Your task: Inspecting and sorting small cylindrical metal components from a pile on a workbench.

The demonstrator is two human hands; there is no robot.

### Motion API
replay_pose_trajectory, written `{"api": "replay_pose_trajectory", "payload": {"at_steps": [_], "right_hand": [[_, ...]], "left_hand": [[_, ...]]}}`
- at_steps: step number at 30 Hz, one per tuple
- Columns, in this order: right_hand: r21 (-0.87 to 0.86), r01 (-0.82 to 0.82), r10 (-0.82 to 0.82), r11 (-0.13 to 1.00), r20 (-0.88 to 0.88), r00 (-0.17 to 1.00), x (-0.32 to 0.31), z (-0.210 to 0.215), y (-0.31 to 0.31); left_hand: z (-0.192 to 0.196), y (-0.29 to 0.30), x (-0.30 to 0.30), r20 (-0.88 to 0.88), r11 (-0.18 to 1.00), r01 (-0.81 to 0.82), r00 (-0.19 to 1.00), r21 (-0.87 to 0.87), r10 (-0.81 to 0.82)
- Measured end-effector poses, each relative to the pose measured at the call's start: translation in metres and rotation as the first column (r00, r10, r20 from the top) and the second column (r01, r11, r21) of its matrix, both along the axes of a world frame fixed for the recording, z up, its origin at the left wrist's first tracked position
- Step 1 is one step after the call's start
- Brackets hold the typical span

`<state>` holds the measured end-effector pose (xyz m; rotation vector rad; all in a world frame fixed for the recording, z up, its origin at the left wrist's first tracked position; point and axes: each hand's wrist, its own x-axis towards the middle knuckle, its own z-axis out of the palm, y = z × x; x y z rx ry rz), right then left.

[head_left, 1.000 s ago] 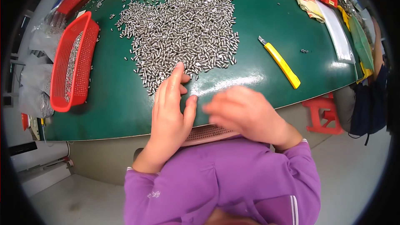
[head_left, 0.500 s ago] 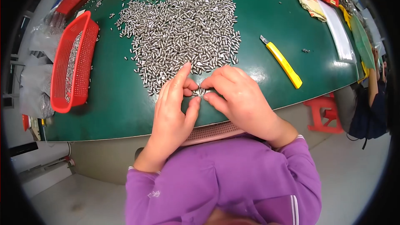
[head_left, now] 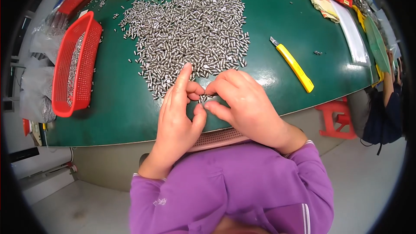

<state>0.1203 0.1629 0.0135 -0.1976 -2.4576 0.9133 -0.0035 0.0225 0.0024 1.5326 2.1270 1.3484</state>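
A broad heap of small silver metal pins point(head_left: 190, 30) covers the middle of the green tabletop. At its near edge, a small cluster of pins point(head_left: 204, 98) sits between the fingertips of both my hands. My left hand point(head_left: 175, 108) is closed round the cluster's left side with thumb and curled fingers, while its index finger points away toward the heap. From the right, my right hand point(head_left: 247, 104) pinches in with thumb and index finger on the same pins. The fingertips partly hide how many pins are gripped.
A red perforated basket point(head_left: 93, 39) with more pins stands at the left. On the right lies a yellow box cutter point(head_left: 294, 67), blade exposed, with a few dark loose pieces point(head_left: 318, 53) beyond it. Plastic bags point(head_left: 37, 86) stand far left; a person point(head_left: 383, 117) is at far right.
Both hands have shifted slightly left, and the cluster of pins between the fingertips has moved left with them. My right fingertips are closer to my left ones.
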Motion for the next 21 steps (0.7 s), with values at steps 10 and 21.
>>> {"api": "replay_pose_trajectory", "payload": {"at_steps": [10, 21], "right_hand": [[0.042, 0.030, -0.028, 0.999, -0.042, 0.999, -0.0059, 0.0005, -0.0057], [0.057, 0.044, -0.042, 0.997, -0.034, 0.999, -0.0040, -0.0034, -0.0067]], "left_hand": [[0.0013, 0.0004, 0.0003, 0.006, 0.999, -0.037, 0.999, -0.023, 0.037], [-0.0009, -0.0009, 0.0016, -0.025, 0.998, -0.056, 0.998, -0.019, 0.055]]}}
